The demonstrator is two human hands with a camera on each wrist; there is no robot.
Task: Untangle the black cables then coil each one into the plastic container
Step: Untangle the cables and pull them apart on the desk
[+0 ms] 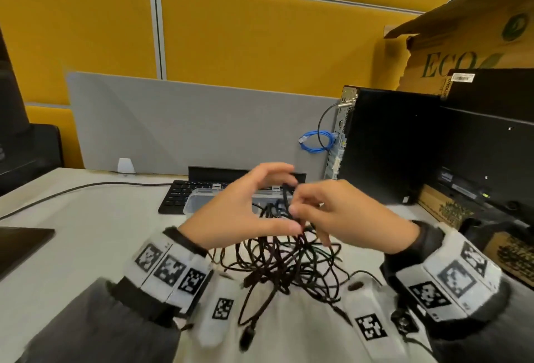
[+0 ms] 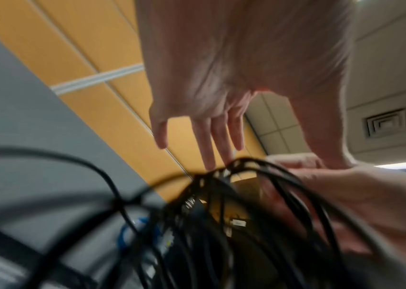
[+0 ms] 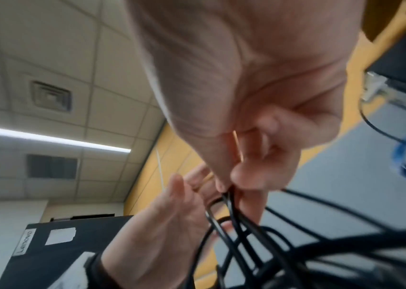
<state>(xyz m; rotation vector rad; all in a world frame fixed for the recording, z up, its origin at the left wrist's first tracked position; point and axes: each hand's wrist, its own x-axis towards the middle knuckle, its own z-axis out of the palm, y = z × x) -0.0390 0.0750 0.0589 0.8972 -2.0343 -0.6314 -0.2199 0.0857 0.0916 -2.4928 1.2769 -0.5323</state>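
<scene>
A tangle of black cables [image 1: 289,264] hangs above the white table [image 1: 86,247], with plug ends dangling toward me. My right hand [image 1: 294,210] pinches a few strands at the top of the tangle between thumb and forefinger, which shows plainly in the right wrist view [image 3: 226,190]. My left hand [image 1: 284,203] arches in a C beside it. Its fingers [image 2: 208,152] are stretched out and touch the top loops of the cables [image 2: 234,195] without closing on them. The clear plastic container [image 1: 199,200] stands behind my left hand, partly hidden.
A black keyboard [image 1: 176,196] lies just behind the container, in front of a grey divider [image 1: 187,125]. A black PC tower [image 1: 384,145] with a blue network cable [image 1: 316,141] stands at the right, below a cardboard box [image 1: 476,53]. A grey cord [image 1: 72,192] crosses the table's left side.
</scene>
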